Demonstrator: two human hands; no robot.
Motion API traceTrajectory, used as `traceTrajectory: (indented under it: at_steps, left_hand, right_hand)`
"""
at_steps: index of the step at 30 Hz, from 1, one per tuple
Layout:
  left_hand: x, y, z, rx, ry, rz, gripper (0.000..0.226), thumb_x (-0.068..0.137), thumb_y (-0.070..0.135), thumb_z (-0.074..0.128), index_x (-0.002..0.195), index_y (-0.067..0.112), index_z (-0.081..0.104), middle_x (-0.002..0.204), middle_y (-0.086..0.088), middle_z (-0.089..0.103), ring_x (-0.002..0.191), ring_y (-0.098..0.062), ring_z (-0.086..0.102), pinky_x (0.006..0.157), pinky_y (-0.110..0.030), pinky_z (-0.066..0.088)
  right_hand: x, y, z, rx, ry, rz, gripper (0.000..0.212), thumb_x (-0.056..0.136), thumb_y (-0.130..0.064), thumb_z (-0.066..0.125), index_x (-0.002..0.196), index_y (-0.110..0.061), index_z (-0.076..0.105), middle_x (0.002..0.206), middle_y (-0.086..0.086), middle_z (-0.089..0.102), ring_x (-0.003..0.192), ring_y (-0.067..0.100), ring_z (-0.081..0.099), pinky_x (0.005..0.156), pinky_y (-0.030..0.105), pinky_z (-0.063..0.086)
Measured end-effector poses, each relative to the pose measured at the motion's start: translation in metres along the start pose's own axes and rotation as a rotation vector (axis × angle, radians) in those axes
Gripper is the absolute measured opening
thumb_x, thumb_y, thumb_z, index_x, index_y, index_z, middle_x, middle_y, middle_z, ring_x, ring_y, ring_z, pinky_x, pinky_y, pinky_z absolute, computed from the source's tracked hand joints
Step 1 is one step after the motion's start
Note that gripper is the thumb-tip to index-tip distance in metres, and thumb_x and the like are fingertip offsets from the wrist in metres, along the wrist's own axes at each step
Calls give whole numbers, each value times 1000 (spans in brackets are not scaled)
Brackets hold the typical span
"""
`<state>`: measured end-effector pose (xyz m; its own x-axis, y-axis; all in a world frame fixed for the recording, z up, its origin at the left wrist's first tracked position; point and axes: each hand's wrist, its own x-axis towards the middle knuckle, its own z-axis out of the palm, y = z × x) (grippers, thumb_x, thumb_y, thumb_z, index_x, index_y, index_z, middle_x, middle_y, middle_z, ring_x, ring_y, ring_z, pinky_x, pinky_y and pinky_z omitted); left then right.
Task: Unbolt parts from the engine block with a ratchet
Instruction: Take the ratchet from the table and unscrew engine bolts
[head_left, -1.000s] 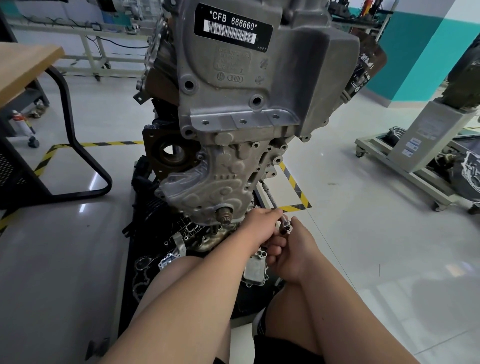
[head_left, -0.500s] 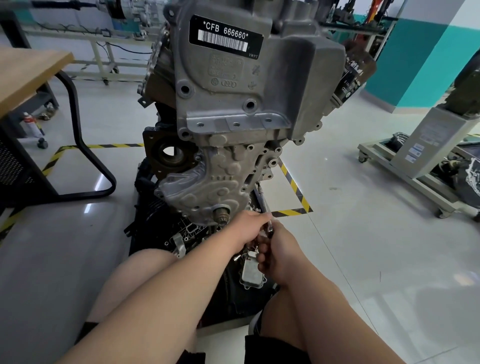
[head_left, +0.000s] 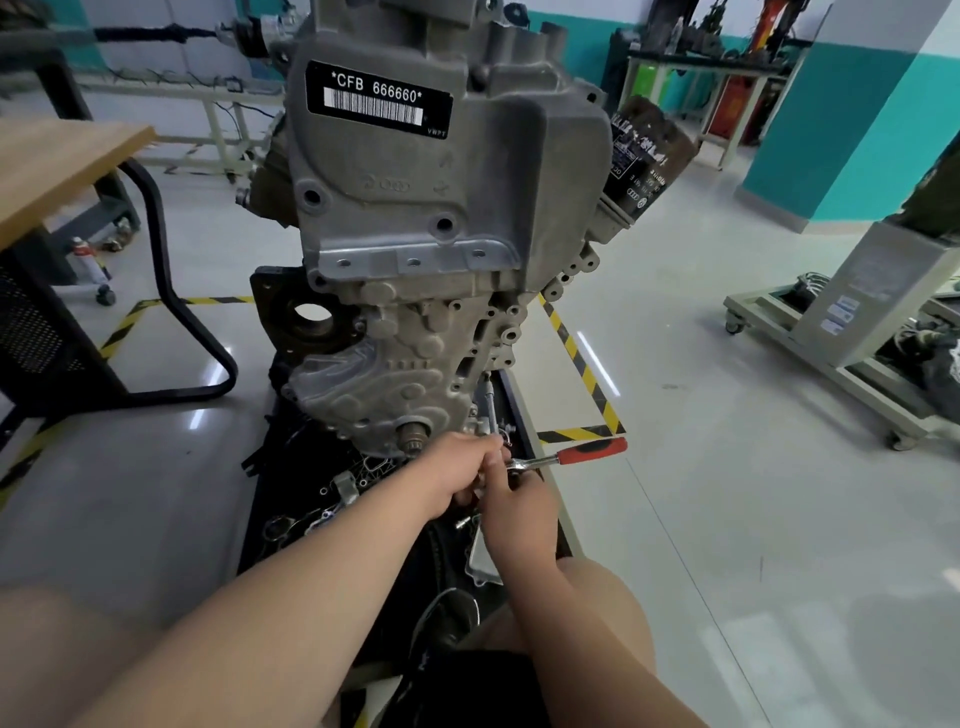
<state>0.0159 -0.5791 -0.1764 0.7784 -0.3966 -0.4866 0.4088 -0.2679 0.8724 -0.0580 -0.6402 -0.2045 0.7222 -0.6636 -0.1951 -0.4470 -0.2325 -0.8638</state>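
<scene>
Red-handled ratchet (head_left: 569, 456) sits at the near lower edge of the engine block (head_left: 441, 218), with its extension bar (head_left: 488, 402) reaching up into the block. My left hand (head_left: 457, 467) and right hand (head_left: 514, 501) both grip the ratchet near its head. Risk: a tilted bar could let the socket slip and round the bolt.

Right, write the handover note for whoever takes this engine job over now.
Left hand: fingers curled at the lower end of the extension bar.
Right hand: holds the ratchet by its head; the red handle sticks out free to the right.
The extension bar runs up into the engine block, low on its right side.
Done: loose parts lie on the black mat.
Left: this bolt; how loose it is cannot be seen.
</scene>
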Motion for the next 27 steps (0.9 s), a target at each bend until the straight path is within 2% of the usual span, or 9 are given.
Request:
traceTrajectory:
  at_steps: [4,7,10,12,15,18,20,23,27]
  left_hand:
    - [-6,1,3,-29,42,-24,30,98,29,52,76,15,65,39,8,48,27,-5,36,33,-11,23]
    - [-6,-2,0,24,35,-11,28,97,31,53,79,14,64,36,7,46,26,-8,35,33,-12,23]
    - [-3,-5,-10,72,14,-5,28,96,29,53,75,13,62,39,1,46,29,-13,34,37,-16,22]
    - [-1,-7,-14,139,-4,7,25,95,27,54,76,13,64,43,-1,47,31,-12,33,39,-15,19]
    - [2,-12,-12,146,-4,35,26,96,32,54,80,14,65,36,9,40,27,-6,31,38,-14,19]
    - [5,-18,-4,107,29,83,28,95,39,55,80,18,67,33,13,41,28,-3,34,37,-12,23]
    - [8,-19,-2,92,29,111,30,94,41,55,79,18,68,38,12,49,32,-3,42,36,-11,27]
    - [11,-17,-2,98,1,117,30,96,38,52,82,18,70,38,8,49,33,-7,44,36,-9,28]
    - [12,-17,-1,121,-13,90,30,95,38,54,77,19,67,42,6,50,35,-9,44,37,-12,26]
  right_hand:
    - [0,3,9,72,-7,47,54,96,-57,43,94,-6,63,87,7,69,82,24,66,72,36,50]
    - [-1,8,22,270,-10,85,57,98,-55,37,89,-9,70,79,7,73,76,23,70,72,37,55]
    - [3,3,31,518,1,224,62,97,-55,31,80,-12,72,72,8,71,71,28,66,74,39,52]
    - [6,1,29,674,-1,316,56,95,-56,35,73,-14,66,61,4,61,61,26,56,68,37,45]
    - [10,-1,15,843,2,407,54,98,-53,38,62,-15,50,43,-1,44,37,18,39,46,25,34]
    - [10,1,5,956,-112,472,51,99,-53,40,65,-15,46,45,-1,39,33,17,32,44,23,30]
    - [6,3,5,948,-217,468,53,98,-55,41,64,-16,52,46,-2,36,34,14,30,42,22,28]
    - [0,5,9,841,-329,408,54,97,-56,44,58,-27,68,52,-3,37,35,10,28,40,21,27]
    - [4,6,6,835,-323,428,46,98,-53,46,71,-17,58,51,-2,42,34,9,32,41,22,27]
